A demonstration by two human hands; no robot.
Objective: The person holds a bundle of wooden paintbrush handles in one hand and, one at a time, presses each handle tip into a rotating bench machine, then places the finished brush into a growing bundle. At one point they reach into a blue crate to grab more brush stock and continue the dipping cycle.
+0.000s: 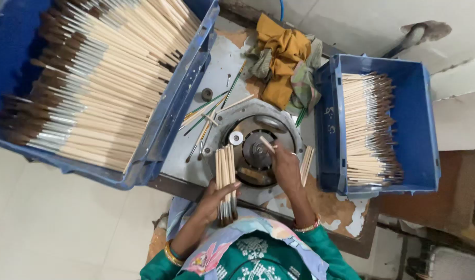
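On the worn grey metal workbench (pixel 222 62) two blue plastic crates flank a round grey metal machine (pixel 258 140) set into its middle. The large blue plastic crate (pixel 188 85) overhangs the bench's left edge, tilted, and is packed with long pale wooden-handled brushes with silver ferrules and dark bristles (pixel 97 78), lying in layered rows with their bristle ends toward the crate's left wall. The smaller blue plastic crate (pixel 424 129) stands at the bench's right edge and holds a neat stack of similar wooden-handled brushes (pixel 367 129), their dark tips pointing toward its right wall.

The left hand (pixel 217 199) is at the near edge of the bench, fingers closed around a bundle of pale wooden brush handles (pixel 226 173) held upright, ferrule ends down. The right hand (pixel 285 166) is over the machine's dark centre disc, its fingers pinched on a single pale wooden brush handle (pixel 267 145) that slants toward the hub. A few more wooden handles (pixel 306 165) lean just beside that hand, against the smaller crate's left wall.

Loose thin brushes with green and pale handles (pixel 209 116) lie scattered between the large crate and the machine. A crumpled mustard-yellow cloth (pixel 281 57) is bunched at the far edge of the bench.
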